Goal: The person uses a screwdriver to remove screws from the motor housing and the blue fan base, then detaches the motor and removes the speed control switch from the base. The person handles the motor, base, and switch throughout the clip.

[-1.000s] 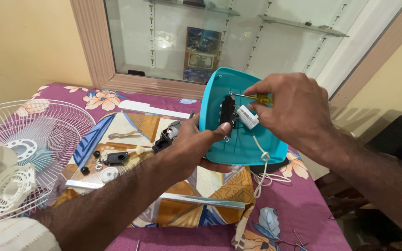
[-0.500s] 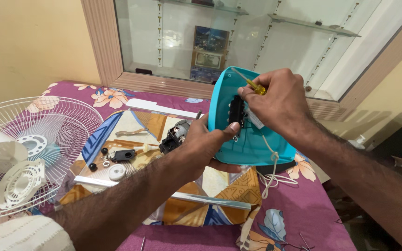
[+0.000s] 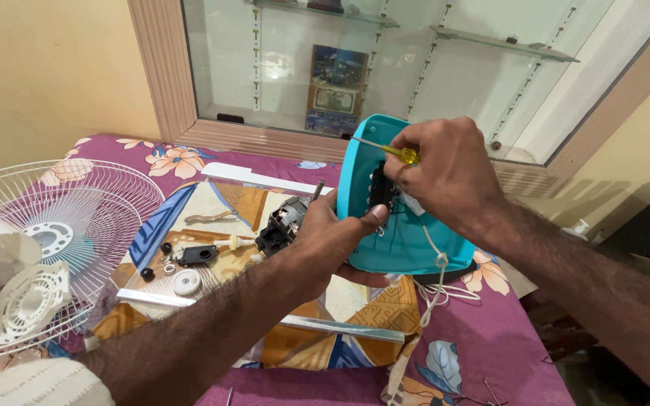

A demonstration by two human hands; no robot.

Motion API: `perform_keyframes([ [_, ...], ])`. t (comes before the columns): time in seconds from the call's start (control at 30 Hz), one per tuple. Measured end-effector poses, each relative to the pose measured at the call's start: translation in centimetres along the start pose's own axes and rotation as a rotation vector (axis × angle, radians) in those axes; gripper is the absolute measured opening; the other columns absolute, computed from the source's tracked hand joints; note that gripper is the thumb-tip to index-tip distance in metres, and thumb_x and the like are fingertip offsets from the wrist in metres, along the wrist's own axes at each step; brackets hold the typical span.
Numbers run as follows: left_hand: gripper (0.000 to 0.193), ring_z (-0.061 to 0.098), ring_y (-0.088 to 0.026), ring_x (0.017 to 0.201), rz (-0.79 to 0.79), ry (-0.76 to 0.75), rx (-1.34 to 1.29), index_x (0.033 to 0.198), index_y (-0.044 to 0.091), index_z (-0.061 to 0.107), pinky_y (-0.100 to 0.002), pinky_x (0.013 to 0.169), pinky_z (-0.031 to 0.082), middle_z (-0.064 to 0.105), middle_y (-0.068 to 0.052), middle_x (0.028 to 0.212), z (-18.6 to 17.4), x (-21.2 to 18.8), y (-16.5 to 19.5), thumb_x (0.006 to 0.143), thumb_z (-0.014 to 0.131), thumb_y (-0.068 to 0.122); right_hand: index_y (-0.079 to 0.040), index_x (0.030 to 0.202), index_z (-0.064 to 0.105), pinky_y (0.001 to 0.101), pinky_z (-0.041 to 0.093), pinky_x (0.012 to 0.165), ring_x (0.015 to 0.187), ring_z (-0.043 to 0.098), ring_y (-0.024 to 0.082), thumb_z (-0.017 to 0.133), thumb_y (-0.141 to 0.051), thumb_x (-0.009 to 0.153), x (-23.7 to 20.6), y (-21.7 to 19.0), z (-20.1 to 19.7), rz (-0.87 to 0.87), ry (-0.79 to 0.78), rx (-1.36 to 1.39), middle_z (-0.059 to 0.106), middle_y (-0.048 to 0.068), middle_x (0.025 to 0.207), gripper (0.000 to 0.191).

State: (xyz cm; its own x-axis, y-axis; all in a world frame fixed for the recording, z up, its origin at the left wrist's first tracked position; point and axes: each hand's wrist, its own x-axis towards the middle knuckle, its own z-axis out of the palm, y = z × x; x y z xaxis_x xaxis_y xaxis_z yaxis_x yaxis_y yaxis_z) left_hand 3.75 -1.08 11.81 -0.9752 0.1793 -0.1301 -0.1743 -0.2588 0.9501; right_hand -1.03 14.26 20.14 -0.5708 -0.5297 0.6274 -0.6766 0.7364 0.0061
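Behind my hands, a small rectangular picture card (image 3: 338, 66), blue and dark-toned, leans upright inside the glass cabinet (image 3: 280, 83) above a pale card (image 3: 334, 101).

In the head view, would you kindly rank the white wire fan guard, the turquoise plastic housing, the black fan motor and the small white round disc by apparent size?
1. White wire fan guard
2. Turquoise plastic housing, though it sits nearer the camera
3. Black fan motor
4. Small white round disc

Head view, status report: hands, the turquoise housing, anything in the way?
Left hand grips turquoise housing. Right hand holds yellow screwdriver inside it. White cord dangles below; nothing blocking.
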Motion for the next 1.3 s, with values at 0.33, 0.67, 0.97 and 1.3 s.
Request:
perform_keyframes([
  [0.33, 0.054, 0.075, -0.037, 0.102, 0.024, -0.049, 0.021, 0.139, 0.009, 0.046, -0.046, 0.060, 0.072, 0.066, -0.017, 0.122, 0.5, -0.1, 0.2, 0.091, 0.065, 0.026, 0.006, 0.091, 0.078, 0.0372, 0.063, 0.061, 0.058, 0.075, 0.026, 0.076, -0.021, 0.084, 0.1, -1.3, -0.6, 0.414, -0.149, 0.033, 0.073, 0.021, 0.068, 0.028],
  [0.67, 0.054, 0.075, -0.036, 0.101, 0.013, -0.036, 0.045, 0.138, 0.008, 0.048, -0.046, 0.061, 0.073, 0.065, -0.017, 0.121, 0.0, 0.1, -0.3, 0.091, 0.066, 0.028, 0.000, 0.096, 0.079, 0.0373, 0.063, 0.055, 0.054, 0.073, 0.024, 0.078, -0.023, 0.083, 0.6, -1.8, -0.8, 0.467, -0.190, 0.039, 0.074, 0.018, 0.068, 0.027],
  [0.97, 0.056, 0.075, -0.036, 0.101, 0.021, -0.042, 0.017, 0.138, 0.006, 0.047, -0.049, 0.061, 0.072, 0.066, -0.017, 0.120, -0.3, 0.2, -0.3, 0.090, 0.067, 0.028, 0.001, 0.088, 0.079, 0.0356, 0.060, 0.065, 0.065, 0.074, 0.024, 0.085, -0.017, 0.076, -0.1, 0.9, -0.2, -0.072, -0.087, -0.025, 0.075, 0.016, 0.078, 0.022],
  [1.3, 0.053, 0.076, -0.038, 0.097, 0.032, -0.062, 0.007, 0.136, 0.006, 0.049, -0.048, 0.058, 0.071, 0.068, -0.018, 0.116, -0.4, 0.3, 0.0, 0.091, 0.067, 0.027, -0.001, 0.090, 0.074, 0.0335, 0.062, 0.066, 0.075, 0.073, 0.021, 0.084, -0.010, 0.073, 0.7, 4.5, -0.7, -0.468, -0.170, 0.047, 0.075, 0.010, 0.087, 0.022],
])
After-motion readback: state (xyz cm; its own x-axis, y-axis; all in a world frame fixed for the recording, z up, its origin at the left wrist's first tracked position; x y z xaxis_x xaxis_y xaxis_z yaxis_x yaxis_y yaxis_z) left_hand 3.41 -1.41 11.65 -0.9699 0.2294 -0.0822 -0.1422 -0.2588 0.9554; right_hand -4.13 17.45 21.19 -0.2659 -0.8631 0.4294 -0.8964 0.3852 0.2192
